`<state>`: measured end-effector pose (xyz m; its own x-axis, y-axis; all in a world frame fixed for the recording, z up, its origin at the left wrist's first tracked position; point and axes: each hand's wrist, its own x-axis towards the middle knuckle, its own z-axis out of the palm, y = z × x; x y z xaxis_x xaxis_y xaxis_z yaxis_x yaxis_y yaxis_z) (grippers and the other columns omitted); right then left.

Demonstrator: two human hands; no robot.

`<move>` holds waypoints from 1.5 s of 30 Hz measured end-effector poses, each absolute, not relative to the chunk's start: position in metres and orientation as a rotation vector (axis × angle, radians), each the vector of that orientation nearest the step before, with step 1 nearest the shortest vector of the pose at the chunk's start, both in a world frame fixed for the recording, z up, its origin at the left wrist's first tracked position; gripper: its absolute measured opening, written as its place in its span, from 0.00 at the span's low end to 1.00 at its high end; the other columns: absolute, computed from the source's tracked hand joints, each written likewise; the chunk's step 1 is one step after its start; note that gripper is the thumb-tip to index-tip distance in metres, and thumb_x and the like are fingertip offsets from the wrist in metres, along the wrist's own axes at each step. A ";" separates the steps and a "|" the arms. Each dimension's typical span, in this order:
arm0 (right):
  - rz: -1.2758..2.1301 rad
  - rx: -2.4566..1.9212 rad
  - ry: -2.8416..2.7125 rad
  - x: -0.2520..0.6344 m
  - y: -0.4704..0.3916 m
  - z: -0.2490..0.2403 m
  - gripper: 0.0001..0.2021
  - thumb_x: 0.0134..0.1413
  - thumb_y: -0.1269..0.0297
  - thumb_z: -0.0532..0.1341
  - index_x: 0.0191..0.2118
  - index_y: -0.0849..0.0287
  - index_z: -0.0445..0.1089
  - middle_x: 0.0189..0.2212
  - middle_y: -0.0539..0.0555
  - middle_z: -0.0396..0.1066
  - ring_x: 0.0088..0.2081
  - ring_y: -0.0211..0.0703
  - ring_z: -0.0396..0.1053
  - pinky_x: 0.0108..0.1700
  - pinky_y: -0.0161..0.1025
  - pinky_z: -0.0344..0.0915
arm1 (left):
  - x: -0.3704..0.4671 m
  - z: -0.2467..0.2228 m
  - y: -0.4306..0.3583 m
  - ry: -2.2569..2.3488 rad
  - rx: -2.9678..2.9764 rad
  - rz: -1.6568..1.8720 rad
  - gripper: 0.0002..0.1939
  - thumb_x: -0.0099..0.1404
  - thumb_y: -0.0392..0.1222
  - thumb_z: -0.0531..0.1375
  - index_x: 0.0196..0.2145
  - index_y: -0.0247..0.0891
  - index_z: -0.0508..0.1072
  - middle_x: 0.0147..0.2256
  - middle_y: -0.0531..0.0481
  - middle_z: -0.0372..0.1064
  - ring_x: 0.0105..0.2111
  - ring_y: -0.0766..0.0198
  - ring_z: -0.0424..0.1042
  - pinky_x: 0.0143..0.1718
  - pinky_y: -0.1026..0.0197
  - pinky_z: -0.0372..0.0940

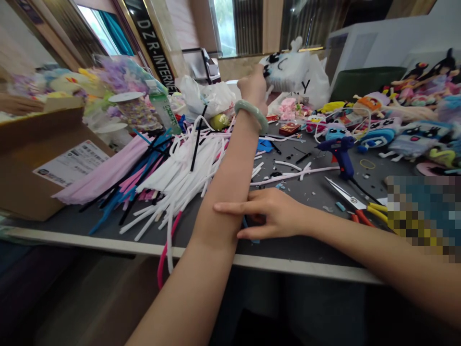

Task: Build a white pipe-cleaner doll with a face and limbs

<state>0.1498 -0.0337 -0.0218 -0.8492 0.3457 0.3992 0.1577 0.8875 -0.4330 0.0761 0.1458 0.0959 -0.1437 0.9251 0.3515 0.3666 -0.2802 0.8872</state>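
My left arm reaches far forward over the table, a pale green bangle round its wrist. At its end my left hand is closed on the edge of a white fluffy doll with a black curved eye line, held up above the tabletop. My right hand lies against the left forearm. Its index finger is stretched across the skin, the thumb is apart below, and the other fingers are partly curled with nothing seen in them. White pipe cleaners lie in a heap left of the forearm.
A cardboard box and a green bottle stand at the left. On the right lie a blue glue gun, scissors with open blades, and several fluffy dolls. Scraps dot the grey table. Another person's hand shows far left.
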 end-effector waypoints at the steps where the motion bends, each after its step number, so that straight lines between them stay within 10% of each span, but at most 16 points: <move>1: 0.528 -0.340 -2.595 0.149 -0.035 -0.023 0.25 0.60 0.53 0.58 0.62 0.48 0.62 0.27 0.48 0.65 0.27 0.36 0.62 0.32 0.33 0.59 | 0.074 0.097 0.146 1.328 1.585 1.474 0.22 0.75 0.43 0.35 0.61 0.40 0.56 0.54 0.50 0.69 0.47 0.69 0.72 0.42 0.59 0.72; 6: 0.711 -0.333 -2.247 0.147 -0.030 -0.024 0.11 0.60 0.61 0.59 0.45 0.57 0.75 0.27 0.50 0.71 0.29 0.35 0.66 0.34 0.34 0.61 | 0.065 0.108 0.145 1.297 1.779 1.529 0.26 0.73 0.33 0.34 0.59 0.38 0.62 0.49 0.52 0.73 0.50 0.67 0.71 0.46 0.58 0.71; 10: 0.852 -0.636 -1.672 0.146 -0.015 -0.021 0.09 0.54 0.61 0.63 0.26 0.59 0.68 0.22 0.45 0.65 0.25 0.33 0.60 0.29 0.34 0.58 | 0.067 0.118 0.131 1.559 2.131 1.473 0.26 0.69 0.43 0.39 0.63 0.48 0.46 0.49 0.53 0.73 0.56 0.50 0.63 0.34 0.32 0.73; 13: 1.125 -0.662 -1.617 0.143 -0.005 -0.018 0.13 0.45 0.57 0.68 0.34 0.59 0.69 0.29 0.48 0.70 0.30 0.36 0.66 0.34 0.37 0.63 | 0.072 0.125 0.111 1.047 1.641 1.551 0.29 0.70 0.32 0.28 0.64 0.43 0.47 0.61 0.58 0.61 0.59 0.65 0.62 0.46 0.51 0.74; 19: 1.611 -0.539 -1.638 0.131 -0.008 -0.009 0.23 0.38 0.57 0.72 0.42 0.57 0.71 0.46 0.55 0.75 0.47 0.48 0.72 0.49 0.46 0.70 | 0.080 0.135 0.093 0.582 1.080 1.496 0.30 0.72 0.35 0.22 0.63 0.27 0.47 0.63 0.53 0.53 0.58 0.71 0.64 0.37 0.78 0.71; 29: 1.693 -0.581 -1.065 0.107 -0.028 0.008 0.19 0.36 0.62 0.73 0.37 0.58 0.72 0.43 0.55 0.76 0.46 0.48 0.73 0.51 0.47 0.70 | 0.097 0.131 0.085 0.662 1.060 1.520 0.27 0.74 0.39 0.30 0.61 0.39 0.58 0.56 0.61 0.66 0.50 0.68 0.73 0.35 0.70 0.76; 45: 1.895 -0.469 -1.207 0.138 -0.020 0.002 0.20 0.37 0.59 0.74 0.38 0.58 0.74 0.40 0.54 0.77 0.48 0.45 0.72 0.59 0.46 0.64 | 0.112 0.129 0.078 0.585 1.088 1.462 0.28 0.75 0.43 0.30 0.62 0.27 0.54 0.61 0.51 0.59 0.58 0.65 0.66 0.38 0.76 0.73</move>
